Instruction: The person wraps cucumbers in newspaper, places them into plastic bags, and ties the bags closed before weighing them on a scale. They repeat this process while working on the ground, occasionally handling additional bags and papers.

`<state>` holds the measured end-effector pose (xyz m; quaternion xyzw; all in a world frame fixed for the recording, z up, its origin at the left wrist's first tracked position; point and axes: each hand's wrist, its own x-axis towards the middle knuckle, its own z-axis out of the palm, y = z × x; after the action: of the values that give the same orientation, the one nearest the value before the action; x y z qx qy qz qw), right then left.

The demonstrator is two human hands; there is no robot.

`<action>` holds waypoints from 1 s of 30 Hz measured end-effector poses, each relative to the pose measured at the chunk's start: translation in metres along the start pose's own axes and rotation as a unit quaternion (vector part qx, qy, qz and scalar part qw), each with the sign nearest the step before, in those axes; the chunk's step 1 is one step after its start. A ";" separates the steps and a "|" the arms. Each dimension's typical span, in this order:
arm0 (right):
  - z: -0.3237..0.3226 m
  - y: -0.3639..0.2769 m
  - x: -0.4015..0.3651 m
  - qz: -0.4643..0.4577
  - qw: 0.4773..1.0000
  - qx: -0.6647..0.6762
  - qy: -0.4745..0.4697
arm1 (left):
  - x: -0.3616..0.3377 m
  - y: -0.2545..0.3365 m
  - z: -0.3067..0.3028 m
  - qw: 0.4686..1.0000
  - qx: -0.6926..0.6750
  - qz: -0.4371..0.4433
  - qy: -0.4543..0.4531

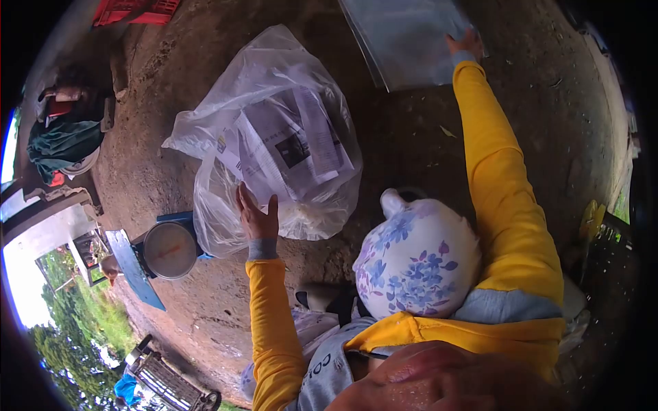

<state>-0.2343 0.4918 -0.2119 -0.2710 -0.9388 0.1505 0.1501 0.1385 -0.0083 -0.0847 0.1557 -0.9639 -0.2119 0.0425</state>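
Note:
My left hand (259, 218) has its fingers and thumb apart at the lower edge of a large clear plastic bag (274, 72). Printed paper sheets (291, 140) show inside this crumpled bag, which lies on the bare ground. Reaching far forward, my right hand (466, 44) lies over the right edge of a flat stack of clear plastic sheets (404, 44), thumb and fingers spread. Between my arms bulges a rounded white cloth shape with blue and purple flowers (415, 264).
Left of the bag stands a round container with a pale top (170, 250), beside a blue board (135, 269). A red crate (135, 10) sits at the top left. Dark green cloth (65, 147) is heaped at the far left. A chicken (110, 267) stands near the opening outdoors.

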 end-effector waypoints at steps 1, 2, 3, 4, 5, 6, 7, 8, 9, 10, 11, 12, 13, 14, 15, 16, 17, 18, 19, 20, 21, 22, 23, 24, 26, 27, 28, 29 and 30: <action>-0.008 0.012 0.009 0.037 0.999 -0.023 -0.028 | -0.002 0.006 0.001 1.000 0.009 0.016 -0.002; -0.013 0.022 0.020 0.073 0.995 -0.045 -0.055 | -0.004 0.012 0.003 1.000 -0.007 0.013 -0.007; -0.004 0.037 0.034 0.069 0.993 -0.030 -0.093 | -0.007 0.016 0.006 1.000 -0.009 0.027 -0.011; 0.019 0.058 0.050 0.065 0.989 -0.016 -0.131 | -0.008 0.019 0.008 0.999 -0.009 0.042 -0.015; 0.030 0.063 0.064 0.061 0.984 -0.002 -0.169 | -0.008 0.022 0.012 0.998 -0.008 0.058 -0.019; 0.021 0.051 0.062 0.077 0.983 -0.025 -0.164 | -0.009 0.022 0.018 0.997 -0.031 0.066 -0.020; 0.000 0.030 0.043 0.095 0.981 -0.047 -0.160 | -0.008 0.026 0.021 0.997 -0.033 0.061 -0.026; -0.017 0.010 0.028 0.114 0.979 -0.070 -0.155 | -0.007 0.031 0.025 0.997 -0.036 0.058 -0.032; -0.022 -0.004 0.022 0.118 0.977 -0.071 -0.164 | -0.006 0.036 0.028 0.997 -0.038 0.053 -0.039; -0.026 -0.015 0.018 0.124 0.974 -0.072 -0.173 | -0.005 0.041 0.030 0.997 -0.031 0.053 -0.044; -0.026 -0.018 0.019 0.129 0.972 -0.074 -0.182 | -0.004 0.046 0.032 0.997 -0.039 0.050 -0.049; -0.024 -0.017 0.021 0.123 0.968 -0.074 -0.204 | -0.003 0.050 0.034 0.996 -0.046 0.047 -0.055; -0.023 -0.018 0.022 0.118 0.964 -0.074 -0.227 | -0.002 0.053 0.036 0.996 -0.054 0.045 -0.061; -0.017 -0.018 0.025 0.112 0.959 -0.073 -0.250 | -0.001 0.056 0.038 0.995 -0.060 0.045 -0.062; -0.004 -0.013 0.034 0.093 0.951 -0.079 -0.283 | 0.000 0.060 0.040 0.995 -0.062 0.043 -0.068; 0.013 -0.005 0.046 0.074 0.942 -0.086 -0.315 | 0.002 0.064 0.040 0.994 -0.064 0.042 -0.073; 0.011 -0.006 0.048 0.056 0.932 -0.092 -0.347 | 0.002 0.068 0.041 0.994 -0.066 0.041 -0.079; 0.009 -0.006 0.047 0.021 0.940 -0.102 -0.324 | 0.003 0.071 0.043 0.994 -0.065 0.046 -0.077; 0.009 -0.007 0.045 -0.014 0.947 -0.112 -0.301 | 0.003 0.073 0.045 0.994 -0.064 0.051 -0.076; 0.003 -0.012 0.039 -0.049 0.952 -0.122 -0.277 | 0.003 0.076 0.047 0.994 -0.063 0.056 -0.075; -0.002 -0.017 0.032 -0.041 0.964 -0.104 -0.242 | 0.002 0.078 0.048 0.993 -0.072 0.057 -0.076; -0.007 -0.022 0.024 -0.034 0.974 -0.087 -0.206 | 0.001 0.080 0.049 0.992 -0.080 0.057 -0.078; -0.004 -0.020 0.024 -0.025 0.983 -0.069 -0.170 | 0.001 0.082 0.050 0.991 -0.089 0.059 -0.080; -0.001 -0.017 0.027 -0.037 0.985 -0.041 -0.164 | 0.001 0.085 0.050 0.991 -0.087 0.059 -0.082; 0.004 -0.021 0.032 -0.060 0.986 0.017 -0.153 | 0.000 0.089 0.050 0.991 -0.084 0.059 -0.086; 0.004 -0.024 0.035 -0.099 0.984 0.044 -0.140 | -0.001 0.090 0.051 0.991 -0.084 0.065 -0.084; 0.006 -0.030 0.038 -0.139 0.979 0.071 -0.128 | -0.001 0.090 0.053 0.991 -0.083 0.070 -0.083; 0.004 -0.039 0.036 -0.178 0.972 0.098 -0.116 | -0.002 0.090 0.054 0.991 -0.082 0.074 -0.082; 0.001 -0.050 0.032 -0.203 0.964 0.134 -0.103 | -0.003 0.089 0.056 0.990 -0.097 0.067 -0.081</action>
<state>-0.2837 0.4689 -0.1879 -0.0348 -0.9557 0.2686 0.1149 0.1079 0.0918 -0.0979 0.0684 -0.9474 -0.3127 -0.0066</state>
